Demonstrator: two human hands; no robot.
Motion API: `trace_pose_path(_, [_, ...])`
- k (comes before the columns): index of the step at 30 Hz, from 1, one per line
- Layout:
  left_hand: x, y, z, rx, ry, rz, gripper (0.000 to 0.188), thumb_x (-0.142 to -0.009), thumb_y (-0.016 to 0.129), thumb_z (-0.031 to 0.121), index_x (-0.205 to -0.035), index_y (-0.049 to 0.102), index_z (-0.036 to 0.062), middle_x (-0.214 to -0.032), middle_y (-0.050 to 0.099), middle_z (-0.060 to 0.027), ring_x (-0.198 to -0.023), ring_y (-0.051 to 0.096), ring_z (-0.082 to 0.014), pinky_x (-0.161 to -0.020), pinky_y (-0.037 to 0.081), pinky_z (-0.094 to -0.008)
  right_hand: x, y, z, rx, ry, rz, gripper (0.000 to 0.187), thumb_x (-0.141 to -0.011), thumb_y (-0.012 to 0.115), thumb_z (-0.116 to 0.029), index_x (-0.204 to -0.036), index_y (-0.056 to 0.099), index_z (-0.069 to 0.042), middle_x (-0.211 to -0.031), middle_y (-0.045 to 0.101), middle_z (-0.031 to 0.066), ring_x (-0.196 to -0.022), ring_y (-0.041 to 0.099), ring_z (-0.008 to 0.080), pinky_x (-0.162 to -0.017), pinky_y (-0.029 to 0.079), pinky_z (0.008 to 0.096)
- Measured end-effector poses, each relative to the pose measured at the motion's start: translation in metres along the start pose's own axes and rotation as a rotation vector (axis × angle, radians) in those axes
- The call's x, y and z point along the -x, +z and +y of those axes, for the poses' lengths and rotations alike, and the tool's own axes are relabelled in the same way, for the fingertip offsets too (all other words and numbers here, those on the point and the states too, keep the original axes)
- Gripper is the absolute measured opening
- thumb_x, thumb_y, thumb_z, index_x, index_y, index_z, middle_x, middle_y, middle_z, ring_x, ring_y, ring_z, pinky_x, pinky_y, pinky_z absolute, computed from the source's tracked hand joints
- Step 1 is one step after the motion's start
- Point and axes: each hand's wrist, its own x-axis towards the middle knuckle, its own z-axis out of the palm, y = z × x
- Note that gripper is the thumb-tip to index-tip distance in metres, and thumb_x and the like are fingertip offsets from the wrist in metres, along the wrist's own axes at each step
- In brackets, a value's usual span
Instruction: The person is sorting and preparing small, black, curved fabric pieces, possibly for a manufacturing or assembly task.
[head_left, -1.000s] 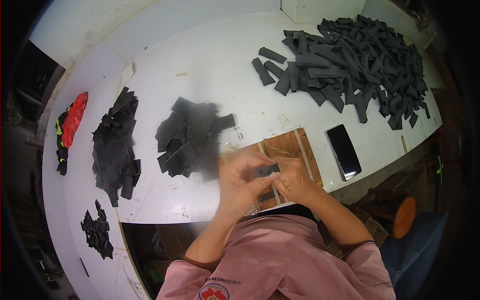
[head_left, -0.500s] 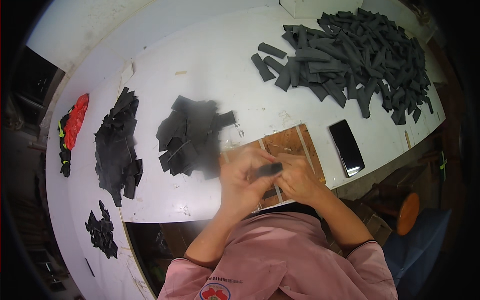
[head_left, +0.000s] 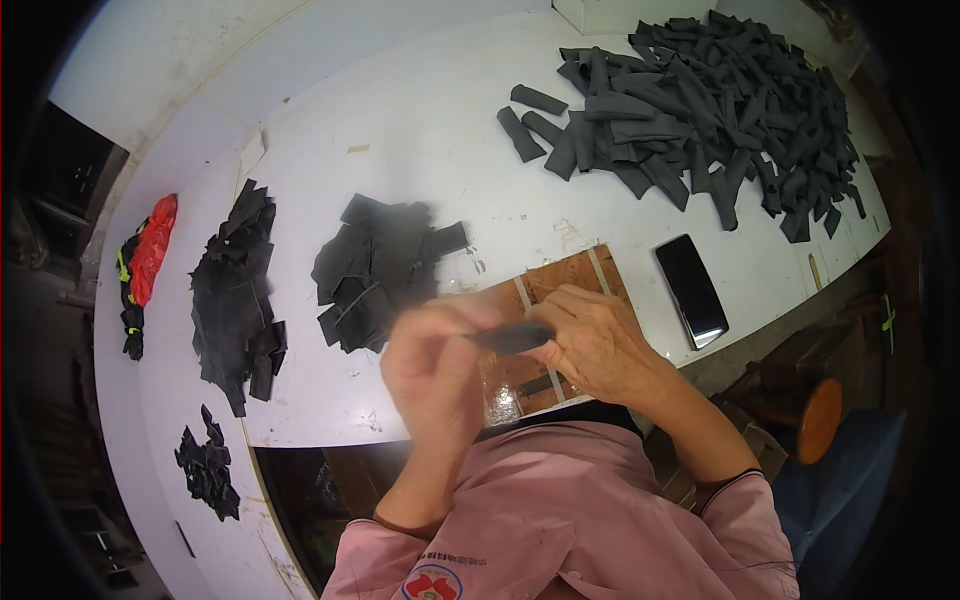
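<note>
Right now the fingers (head_left: 480,318) of the left hand (head_left: 440,365) pinch one end of a dark grey strip (head_left: 512,337), and the right hand (head_left: 598,338) pinches the other end, thumb and fingertips pressed together on it. So the strip sits level between both hands, lifted just above a brown wooden board (head_left: 572,277) at the near edge of the white worktop (head_left: 420,130). That board is our landmark. Just to its right lies a black phone (head_left: 691,290), flat, screen up. Just to the board's left, a loose heap of flat black pieces (head_left: 375,270); farther left, a taller black pile (head_left: 235,295); beyond that, near the worktop's left rim, a red and black bundle (head_left: 145,255). Down and left of the board, well apart, a small scatter of black scraps (head_left: 208,468). Up and right of the board, far across the worktop, a big mound of dark grey foam strips (head_left: 700,110) sprawls, a few spilling toward the middle. Pink sleeves (head_left: 560,520) fill the bottom edge.
</note>
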Motion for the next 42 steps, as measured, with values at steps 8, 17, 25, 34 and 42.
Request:
trace_pose_path(8, [0.003,-0.007,-0.002,-0.042,-0.055,0.065,0.012,-0.081,0.057,0.011,-0.086,0.051,0.0018,-0.084,0.055,-0.0100,-0.080,0.051,-0.0192,-0.076,0.040,-0.0324,0.005,0.025,0.008,0.042,-0.034,0.036,0.030,-0.071,0.064,-0.029,-0.062,0.055,-0.002,-0.059,0.054,0.0104,-0.059,0.054,0.0256,-0.053,0.044,0.0338])
trace_pose_path(17, [-0.011,-0.022,0.008,-0.144,-0.008,-0.045,0.013,-0.078,0.059,0.009,-0.081,0.058,-0.0035,-0.082,0.059,-0.0116,-0.078,0.054,-0.0189,-0.072,0.041,-0.0290,0.000,0.006,-0.006,0.124,-0.084,-0.005,0.031,-0.070,0.064,-0.030,-0.061,0.055,-0.002,-0.060,0.055,0.0102,-0.059,0.055,0.0254,-0.052,0.044,0.0344])
trace_pose_path(25, [-0.009,-0.021,0.003,-0.177,-0.047,-0.025,0.018,-0.074,0.066,0.015,-0.077,0.059,-0.0009,-0.073,0.060,-0.0118,-0.074,0.053,-0.0223,-0.072,0.041,-0.0336,0.004,0.019,0.002,0.049,-0.073,0.016,0.028,-0.070,0.065,-0.027,-0.061,0.055,-0.003,-0.059,0.054,0.0087,-0.059,0.056,0.0238,-0.050,0.044,0.0332])
trace_pose_path(34, [-0.014,-0.038,-0.037,-0.269,-0.163,0.010,0.008,-0.080,0.053,0.004,-0.079,0.057,-0.0029,-0.079,0.058,-0.0129,-0.073,0.053,-0.0191,-0.068,0.043,-0.0285,-0.014,-0.012,0.011,-0.079,-0.400,-0.003,0.022,-0.071,0.062,-0.024,-0.071,0.057,-0.003,-0.061,0.051,0.0082,-0.059,0.054,0.0241,-0.057,0.044,0.0349])
trace_pose_path(42, [-0.080,-0.093,-0.147,-1.904,-0.063,-0.034,0.007,-0.069,0.056,0.004,-0.073,0.055,-0.0017,-0.079,0.054,-0.0141,-0.075,0.053,-0.0281,-0.063,0.045,-0.0355,-0.012,-0.005,0.046,-1.338,0.594,0.192,0.044,-0.091,0.034,-0.039,-0.091,0.053,0.001,-0.061,0.049,0.0036,-0.056,0.046,0.0103,-0.049,0.038,0.0233])
